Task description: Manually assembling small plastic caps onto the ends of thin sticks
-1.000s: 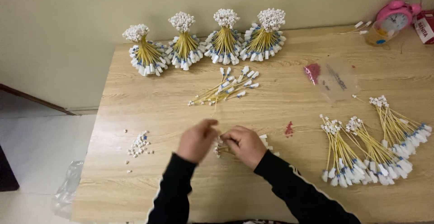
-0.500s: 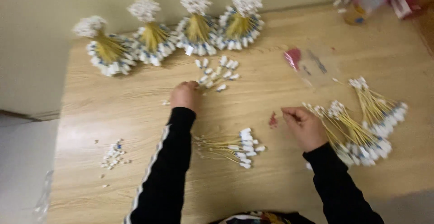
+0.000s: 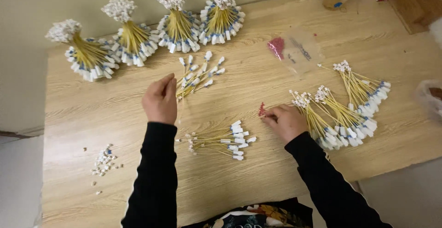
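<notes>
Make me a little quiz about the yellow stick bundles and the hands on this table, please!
1. How many bundles stand in a row along the back of the table?
2. True or false: the left hand reaches the loose fan of wires in the middle.
3. What small thing is at the fingertips of the right hand: A a red piece, B a blue cup, C a green ball?

Key: 1. four; 2. true; 3. A, the red piece.
</notes>
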